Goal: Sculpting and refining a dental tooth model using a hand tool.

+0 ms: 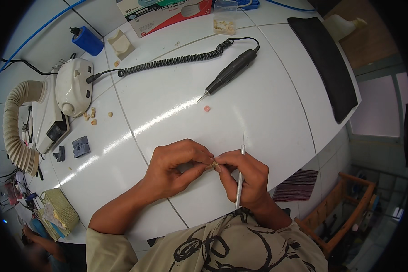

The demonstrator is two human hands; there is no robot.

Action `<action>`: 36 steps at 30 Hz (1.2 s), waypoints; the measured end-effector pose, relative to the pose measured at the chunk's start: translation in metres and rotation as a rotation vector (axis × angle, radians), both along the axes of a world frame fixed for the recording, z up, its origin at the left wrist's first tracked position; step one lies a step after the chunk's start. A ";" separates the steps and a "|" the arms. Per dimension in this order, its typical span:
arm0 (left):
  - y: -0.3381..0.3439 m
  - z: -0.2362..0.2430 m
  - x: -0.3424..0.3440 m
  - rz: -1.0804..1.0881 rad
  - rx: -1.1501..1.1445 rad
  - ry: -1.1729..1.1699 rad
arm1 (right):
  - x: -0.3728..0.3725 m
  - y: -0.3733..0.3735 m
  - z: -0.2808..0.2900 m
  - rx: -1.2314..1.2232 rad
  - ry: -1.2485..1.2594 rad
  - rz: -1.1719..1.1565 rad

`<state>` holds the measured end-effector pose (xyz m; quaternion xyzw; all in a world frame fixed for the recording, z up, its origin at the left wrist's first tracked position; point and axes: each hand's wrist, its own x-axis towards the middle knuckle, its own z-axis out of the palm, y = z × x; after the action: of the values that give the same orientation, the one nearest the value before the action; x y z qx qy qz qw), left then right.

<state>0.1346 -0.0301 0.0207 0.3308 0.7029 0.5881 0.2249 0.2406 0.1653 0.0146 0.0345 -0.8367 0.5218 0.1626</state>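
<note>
I pinched a small tan piece (214,164) between the fingertips of my left hand (174,170) and my right hand (249,177), above the white table (272,104), near its front edge. My right hand grasped also a thin silver tool (239,186), its point directed away from me. The room for moving stretched ahead, toward the pink piece (207,108) and the black handpiece (231,71); a dark mat (324,68) lay along the right edge.
</note>
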 end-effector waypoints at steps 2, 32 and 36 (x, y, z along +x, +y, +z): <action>-0.001 -0.001 0.000 -0.007 -0.002 -0.007 | 0.000 -0.001 -0.001 -0.008 0.010 -0.010; 0.000 0.000 0.001 -0.026 -0.033 0.025 | -0.001 0.000 -0.002 -0.018 0.034 0.001; 0.002 0.001 0.002 -0.025 -0.044 -0.011 | -0.001 0.000 0.000 -0.018 0.027 -0.002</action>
<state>0.1361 -0.0286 0.0218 0.3314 0.7103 0.5715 0.2432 0.2393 0.1656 0.0142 0.0390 -0.8297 0.5286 0.1747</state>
